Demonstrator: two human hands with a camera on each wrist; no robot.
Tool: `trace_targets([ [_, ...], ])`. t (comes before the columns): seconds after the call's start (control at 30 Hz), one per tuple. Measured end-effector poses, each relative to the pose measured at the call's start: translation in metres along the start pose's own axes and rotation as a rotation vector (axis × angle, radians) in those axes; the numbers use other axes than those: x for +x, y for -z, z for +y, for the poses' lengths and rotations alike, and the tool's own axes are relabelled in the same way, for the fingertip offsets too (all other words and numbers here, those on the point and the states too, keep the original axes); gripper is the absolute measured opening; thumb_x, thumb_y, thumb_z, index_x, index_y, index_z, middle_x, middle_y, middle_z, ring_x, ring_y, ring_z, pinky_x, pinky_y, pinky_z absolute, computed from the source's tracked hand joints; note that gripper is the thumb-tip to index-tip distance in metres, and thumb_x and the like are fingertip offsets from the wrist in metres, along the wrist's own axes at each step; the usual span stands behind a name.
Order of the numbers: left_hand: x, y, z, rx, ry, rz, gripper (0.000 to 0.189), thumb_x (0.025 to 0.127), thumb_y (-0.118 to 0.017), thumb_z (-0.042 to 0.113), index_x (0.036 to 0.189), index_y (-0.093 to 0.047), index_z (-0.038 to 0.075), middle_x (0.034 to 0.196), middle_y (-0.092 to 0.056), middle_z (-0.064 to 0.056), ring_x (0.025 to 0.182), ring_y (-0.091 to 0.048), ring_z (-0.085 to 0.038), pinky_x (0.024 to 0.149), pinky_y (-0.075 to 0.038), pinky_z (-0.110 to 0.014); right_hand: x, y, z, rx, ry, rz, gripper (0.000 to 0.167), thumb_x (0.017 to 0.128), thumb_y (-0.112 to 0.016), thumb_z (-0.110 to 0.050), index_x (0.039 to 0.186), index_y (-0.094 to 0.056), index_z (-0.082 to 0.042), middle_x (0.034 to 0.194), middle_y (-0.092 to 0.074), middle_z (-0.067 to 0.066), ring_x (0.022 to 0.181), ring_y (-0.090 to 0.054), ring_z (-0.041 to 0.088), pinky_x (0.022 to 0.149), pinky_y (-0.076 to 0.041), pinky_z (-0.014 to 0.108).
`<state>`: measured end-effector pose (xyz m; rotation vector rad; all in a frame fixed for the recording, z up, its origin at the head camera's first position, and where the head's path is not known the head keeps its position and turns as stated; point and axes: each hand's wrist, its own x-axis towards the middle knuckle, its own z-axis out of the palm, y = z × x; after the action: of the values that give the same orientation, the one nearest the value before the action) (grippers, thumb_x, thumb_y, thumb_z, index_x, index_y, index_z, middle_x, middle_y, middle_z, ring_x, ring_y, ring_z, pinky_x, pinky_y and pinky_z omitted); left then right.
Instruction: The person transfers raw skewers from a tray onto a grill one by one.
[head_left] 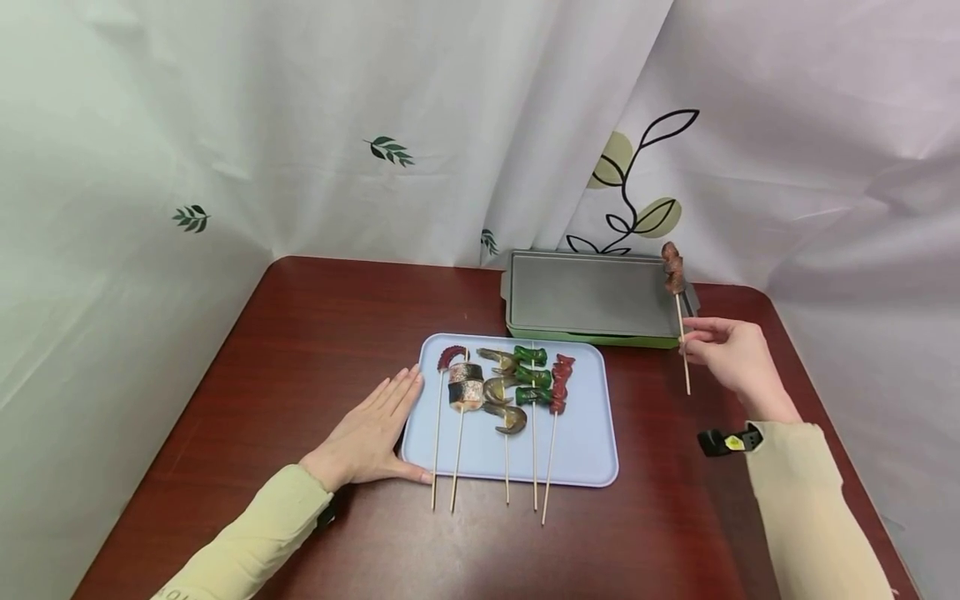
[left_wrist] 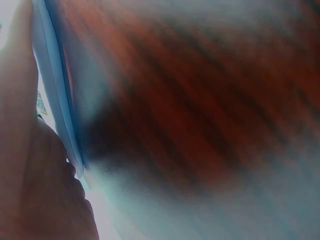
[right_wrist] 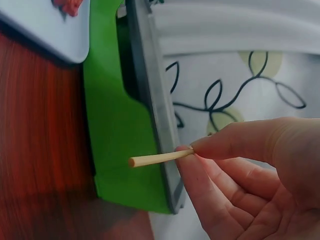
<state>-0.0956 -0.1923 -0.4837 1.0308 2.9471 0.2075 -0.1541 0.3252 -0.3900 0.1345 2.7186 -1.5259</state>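
Observation:
In the head view my right hand (head_left: pixel 733 358) pinches the wooden stick of a brown meat skewer (head_left: pixel 673 271) between thumb and fingers. The meat end points up, over the right end of a grey-topped green grill (head_left: pixel 600 292). In the right wrist view the stick's blunt end (right_wrist: pixel 150 160) sticks out past the thumb. My left hand (head_left: pixel 375 433) lies with straight fingers along the left edge of a pale blue tray (head_left: pixel 585 450), thumb at its near corner. On the tray lie several skewers, among them a green pepper skewer (head_left: pixel 532 377) and a red skewer (head_left: pixel 561 383).
The grill stands at the back of the dark red wooden table (head_left: pixel 300 333), just behind the tray. White curtains (head_left: pixel 337 125) with leaf prints hang behind and beside the table. Several skewer sticks reach past the tray's near edge.

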Motion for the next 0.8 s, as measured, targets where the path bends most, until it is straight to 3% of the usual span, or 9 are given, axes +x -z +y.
trace_targets([
  [0.23,-0.001,0.000,0.001,0.004,-0.002,0.004,0.137,0.070,-0.053,0.094,0.157,-0.025,-0.009,0.164,-0.021,-0.024,0.151,-0.021,-0.035,0.122,-0.021,-0.047,0.007,0.002,0.010,-0.071,-0.075,-0.056,0.041,0.098,-0.061,-0.005,0.134,-0.058,0.013,0.110,-0.070,0.026,0.080,-0.073,0.007,0.072,-0.058,0.022],
  [0.6,-0.001,-0.001,0.001,-0.015,0.013,-0.003,0.138,0.070,-0.055,0.094,0.157,-0.024,-0.008,0.165,-0.019,-0.023,0.152,-0.019,-0.035,0.122,-0.020,-0.046,0.008,0.008,0.017,-0.147,-0.089,-0.078,0.042,0.098,-0.062,-0.011,0.135,-0.060,0.009,0.115,-0.069,0.027,0.092,-0.074,0.018,0.069,-0.052,0.015],
  [0.8,-0.001,0.001,0.002,-0.015,0.011,-0.006,0.138,0.069,-0.056,0.093,0.157,-0.024,-0.008,0.165,-0.019,-0.023,0.151,-0.020,-0.035,0.122,-0.020,-0.046,0.006,0.012,0.013,-0.220,-0.084,-0.061,0.048,0.098,-0.066,-0.023,0.135,-0.061,0.007,0.108,-0.073,0.022,0.086,-0.074,0.017,0.080,-0.054,0.034],
])
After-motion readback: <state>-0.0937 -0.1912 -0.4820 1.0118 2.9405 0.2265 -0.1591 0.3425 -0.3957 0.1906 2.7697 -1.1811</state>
